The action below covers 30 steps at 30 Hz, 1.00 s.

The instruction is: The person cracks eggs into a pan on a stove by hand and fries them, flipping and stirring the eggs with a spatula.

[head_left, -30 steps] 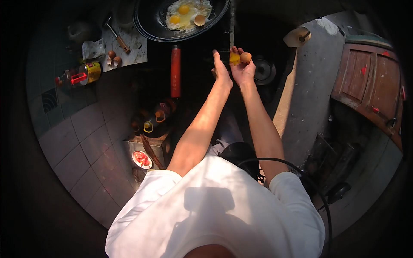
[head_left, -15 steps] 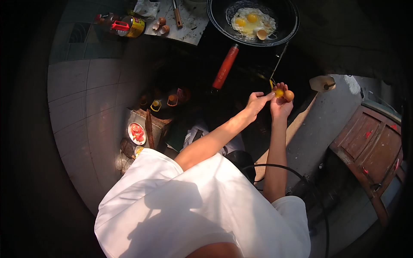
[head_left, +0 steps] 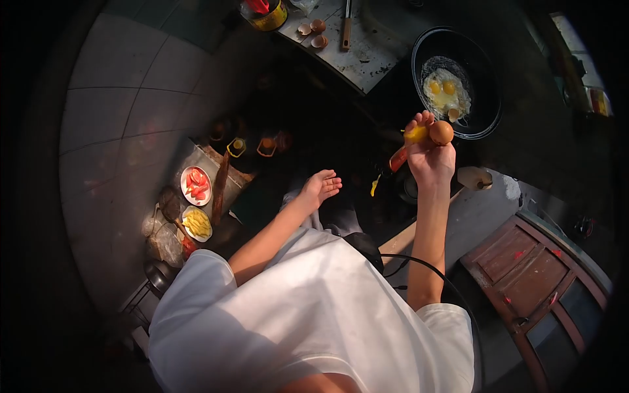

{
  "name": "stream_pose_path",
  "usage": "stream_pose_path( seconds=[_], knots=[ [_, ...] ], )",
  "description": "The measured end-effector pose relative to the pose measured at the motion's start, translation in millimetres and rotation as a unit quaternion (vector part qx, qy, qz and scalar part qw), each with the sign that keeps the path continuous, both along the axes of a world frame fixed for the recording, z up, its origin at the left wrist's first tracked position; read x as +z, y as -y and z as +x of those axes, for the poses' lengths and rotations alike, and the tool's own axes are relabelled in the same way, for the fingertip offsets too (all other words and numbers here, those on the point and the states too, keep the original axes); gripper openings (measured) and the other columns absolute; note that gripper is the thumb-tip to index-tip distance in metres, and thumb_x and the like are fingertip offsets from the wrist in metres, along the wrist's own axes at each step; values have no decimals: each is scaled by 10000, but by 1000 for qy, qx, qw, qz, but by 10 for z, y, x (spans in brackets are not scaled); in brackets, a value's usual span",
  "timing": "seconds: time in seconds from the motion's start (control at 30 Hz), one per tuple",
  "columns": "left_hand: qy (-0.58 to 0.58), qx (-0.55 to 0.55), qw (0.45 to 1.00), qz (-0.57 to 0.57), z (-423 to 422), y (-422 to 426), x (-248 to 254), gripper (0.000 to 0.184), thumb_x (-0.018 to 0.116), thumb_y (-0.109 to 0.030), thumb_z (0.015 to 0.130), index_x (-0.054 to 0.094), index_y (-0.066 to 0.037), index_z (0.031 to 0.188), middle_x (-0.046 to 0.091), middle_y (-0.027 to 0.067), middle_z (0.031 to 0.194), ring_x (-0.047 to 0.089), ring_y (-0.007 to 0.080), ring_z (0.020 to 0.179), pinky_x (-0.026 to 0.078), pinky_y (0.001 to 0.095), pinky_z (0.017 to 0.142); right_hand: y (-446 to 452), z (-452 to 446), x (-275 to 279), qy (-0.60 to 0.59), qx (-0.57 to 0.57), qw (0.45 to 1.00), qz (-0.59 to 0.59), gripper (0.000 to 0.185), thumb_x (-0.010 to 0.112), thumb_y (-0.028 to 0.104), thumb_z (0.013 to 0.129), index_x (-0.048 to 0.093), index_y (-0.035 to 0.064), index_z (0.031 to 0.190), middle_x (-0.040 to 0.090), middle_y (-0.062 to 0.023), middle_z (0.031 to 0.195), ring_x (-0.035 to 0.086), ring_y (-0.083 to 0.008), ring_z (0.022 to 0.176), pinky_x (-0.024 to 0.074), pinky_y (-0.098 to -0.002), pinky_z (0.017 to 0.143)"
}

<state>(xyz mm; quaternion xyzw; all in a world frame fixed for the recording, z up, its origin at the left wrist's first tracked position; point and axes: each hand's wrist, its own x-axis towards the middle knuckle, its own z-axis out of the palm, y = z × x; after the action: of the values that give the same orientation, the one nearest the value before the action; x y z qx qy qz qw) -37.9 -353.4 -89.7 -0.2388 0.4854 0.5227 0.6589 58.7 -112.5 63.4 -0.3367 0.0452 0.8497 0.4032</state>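
Observation:
My right hand (head_left: 430,154) is raised just below the black pan (head_left: 486,98), palm up. It holds a brown eggshell (head_left: 441,133), and yellow yolk (head_left: 416,134) lies against its fingers. My left hand (head_left: 321,187) is lower and to the left, fingers stretched out, with nothing in it. A yellow strand of egg (head_left: 374,185) hangs in the air between the hands. Inside the pan are fried eggs (head_left: 443,88) with a piece of shell (head_left: 453,114) on their edge. The red pan handle (head_left: 398,159) is partly hidden behind my right hand.
Broken shells (head_left: 319,41) and a wooden-handled utensil (head_left: 346,33) lie on the counter (head_left: 367,69). At the left are plates of red pieces (head_left: 196,185) and yellow pieces (head_left: 196,223), near bottles (head_left: 266,145). A wooden cabinet (head_left: 524,262) stands at the right; a black cable (head_left: 452,285) crosses near my right arm.
My left hand has moved away from my right hand, down and left. The right hand still holds the shell and yolk, now nearer the pan. The view has turned, showing the yellow plate.

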Motion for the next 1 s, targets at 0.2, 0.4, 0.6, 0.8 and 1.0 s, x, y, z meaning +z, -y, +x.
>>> stream_pose_path(
  seconds=[0.2,0.4,0.6,0.8,1.0],
  knots=[
    [15,18,998,55,-803,-109,103,295,533,-254,888,538,-22,1071,599,123,1053,581,242,1003,454,367,925,-926,-1394,-1021,-88,131,971,178,276,329,160,951,526,-34,951,561,-161,1003,566,-298,936,485,-378,812],
    [9,22,999,41,-1490,-168,-106,322,544,-247,883,522,-15,1105,586,134,1090,569,242,1030,445,357,944,-1388,-1895,-1494,373,247,869,213,469,357,450,983,556,47,1119,562,-116,1168,502,-247,1112,349,-452,976],
    [-123,-60,990,31,-1916,-534,-228,305,531,-244,908,532,-16,1111,618,118,1016,608,215,938,484,311,855,-1524,-1848,-1511,442,294,809,253,557,449,524,930,556,44,1191,537,-119,1212,510,-219,1077,374,-420,946],
    [-601,-238,755,107,-2235,-1965,-128,300,635,-222,817,570,-20,1029,647,107,834,634,227,788,504,340,717,-1613,-1679,-1663,647,325,496,479,475,458,492,942,612,46,997,606,-13,747,590,-91,723,486,-255,663],
    [-690,-363,623,58,-2419,-3280,-223,463,667,-257,767,525,53,1079,637,248,940,637,382,903,505,446,791,-1300,-1659,-1457,611,323,635,345,383,500,415,936,602,47,914,625,-29,745,660,-132,641,484,-253,522]
  ],
)
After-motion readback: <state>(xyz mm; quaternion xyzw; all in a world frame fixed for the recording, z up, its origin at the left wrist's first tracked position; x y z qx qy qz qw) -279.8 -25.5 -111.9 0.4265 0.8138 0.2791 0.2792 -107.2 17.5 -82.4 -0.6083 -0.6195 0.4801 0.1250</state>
